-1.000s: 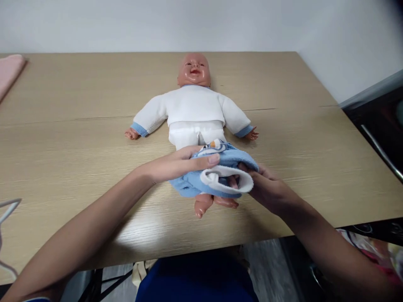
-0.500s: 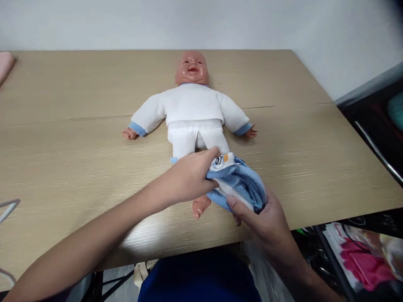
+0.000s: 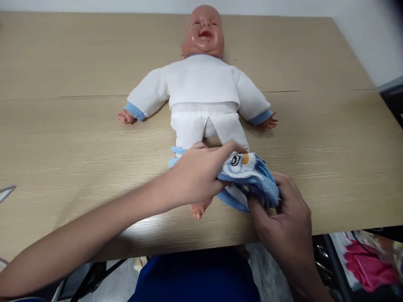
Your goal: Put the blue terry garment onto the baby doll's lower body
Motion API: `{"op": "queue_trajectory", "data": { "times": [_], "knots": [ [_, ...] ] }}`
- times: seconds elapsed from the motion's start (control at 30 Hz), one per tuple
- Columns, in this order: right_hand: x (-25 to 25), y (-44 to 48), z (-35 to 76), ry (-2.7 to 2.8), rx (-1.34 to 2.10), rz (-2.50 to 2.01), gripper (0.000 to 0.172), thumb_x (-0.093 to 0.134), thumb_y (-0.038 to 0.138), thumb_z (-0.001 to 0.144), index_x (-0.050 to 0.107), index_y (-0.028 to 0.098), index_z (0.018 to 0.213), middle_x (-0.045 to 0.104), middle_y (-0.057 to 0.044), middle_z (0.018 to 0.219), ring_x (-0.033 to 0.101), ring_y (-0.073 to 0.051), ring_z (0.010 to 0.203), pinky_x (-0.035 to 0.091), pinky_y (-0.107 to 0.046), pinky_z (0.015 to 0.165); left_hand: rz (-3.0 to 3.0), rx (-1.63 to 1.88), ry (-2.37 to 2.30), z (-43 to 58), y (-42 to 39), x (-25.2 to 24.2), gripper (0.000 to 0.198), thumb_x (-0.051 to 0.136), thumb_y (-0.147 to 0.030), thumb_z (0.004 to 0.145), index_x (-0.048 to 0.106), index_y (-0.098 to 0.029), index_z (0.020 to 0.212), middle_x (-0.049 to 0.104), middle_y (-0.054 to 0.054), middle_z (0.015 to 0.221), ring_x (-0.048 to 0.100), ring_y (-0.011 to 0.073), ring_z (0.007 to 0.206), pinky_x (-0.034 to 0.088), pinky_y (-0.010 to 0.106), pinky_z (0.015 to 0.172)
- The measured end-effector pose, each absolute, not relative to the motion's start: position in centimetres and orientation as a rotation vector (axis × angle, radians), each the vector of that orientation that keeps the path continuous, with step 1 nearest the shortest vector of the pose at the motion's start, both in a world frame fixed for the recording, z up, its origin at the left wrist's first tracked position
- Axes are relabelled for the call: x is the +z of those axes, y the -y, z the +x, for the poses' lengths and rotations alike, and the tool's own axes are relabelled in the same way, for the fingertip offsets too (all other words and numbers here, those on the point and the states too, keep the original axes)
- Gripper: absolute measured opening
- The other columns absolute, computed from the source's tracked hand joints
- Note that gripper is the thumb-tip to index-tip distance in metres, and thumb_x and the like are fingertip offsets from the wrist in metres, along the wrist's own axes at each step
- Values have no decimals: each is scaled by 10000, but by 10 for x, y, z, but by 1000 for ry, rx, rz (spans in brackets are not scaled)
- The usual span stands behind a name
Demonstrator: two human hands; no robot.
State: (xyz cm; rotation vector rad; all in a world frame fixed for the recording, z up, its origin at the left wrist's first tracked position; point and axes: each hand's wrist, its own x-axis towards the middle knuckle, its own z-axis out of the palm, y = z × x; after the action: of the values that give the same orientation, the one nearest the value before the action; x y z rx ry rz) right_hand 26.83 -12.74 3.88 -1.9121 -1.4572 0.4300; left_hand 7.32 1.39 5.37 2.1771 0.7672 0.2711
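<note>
A baby doll [image 3: 204,79] lies on its back on the wooden table, in a white top with blue cuffs and white trousers. Over its lower legs, my left hand [image 3: 201,174] grips the upper left part of a blue and white cloth piece [image 3: 252,172] with an embroidered eye and an orange patch. My right hand [image 3: 283,214] holds the same cloth at its right end, thumb tucked into the opening. One bare doll foot [image 3: 200,208] shows below my left wrist; the other foot is hidden behind the cloth and my hands.
The table [image 3: 78,138] has its near edge just below the doll's feet. A white cable [image 3: 6,193] is at the far left. Past the table's right corner, below, lies a bright pink item [image 3: 370,266] among other things. A pale wall stands behind.
The view has moved closer to the doll. My right thumb has gone from the cloth's outer edge into its opening, and the cloth's embroidered side has turned more into view.
</note>
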Motion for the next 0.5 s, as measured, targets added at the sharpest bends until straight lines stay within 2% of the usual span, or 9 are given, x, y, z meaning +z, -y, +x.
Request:
{"op": "queue_trajectory", "data": {
  "times": [0.1,0.17,0.27,0.4,0.5],
  "knots": [
    [39,130,268,1344,647,-1934,225,699,255,928,727,284,1150,739,2,989,695,-218,854,536,-354,786,2176,344,-767,75,-13,50,542,581,-119,976,590,-235,1506,862,2,1133,803,284,1009,503,504,1092],
    [39,132,266,1301,715,-1910,245,704,250,924,717,290,1166,742,8,998,697,-211,863,542,-339,790,2202,379,-761,76,-11,49,587,584,-98,950,596,-242,1518,853,19,1217,772,303,1087,501,507,1097],
    [38,136,264,1267,820,-1862,323,686,230,924,718,305,1237,760,-4,1103,723,-224,977,574,-341,854,2186,439,-701,75,-9,48,732,588,-48,881,572,-264,1580,801,37,1409,728,319,1245,525,480,1093],
    [35,140,262,1241,851,-1823,436,683,210,919,717,323,1338,735,-31,1270,711,-258,1173,576,-422,1065,2120,444,-652,73,-9,48,901,577,-22,830,494,-274,1691,830,40,1305,762,335,1240,585,454,1018],
    [29,145,258,1214,843,-1803,548,718,203,899,693,335,1431,656,-56,1455,667,-286,1361,545,-455,1172,2064,458,-616,72,-10,46,951,590,-20,821,461,-286,1726,806,55,1443,753,360,1338,610,469,1065]
  ]
}}
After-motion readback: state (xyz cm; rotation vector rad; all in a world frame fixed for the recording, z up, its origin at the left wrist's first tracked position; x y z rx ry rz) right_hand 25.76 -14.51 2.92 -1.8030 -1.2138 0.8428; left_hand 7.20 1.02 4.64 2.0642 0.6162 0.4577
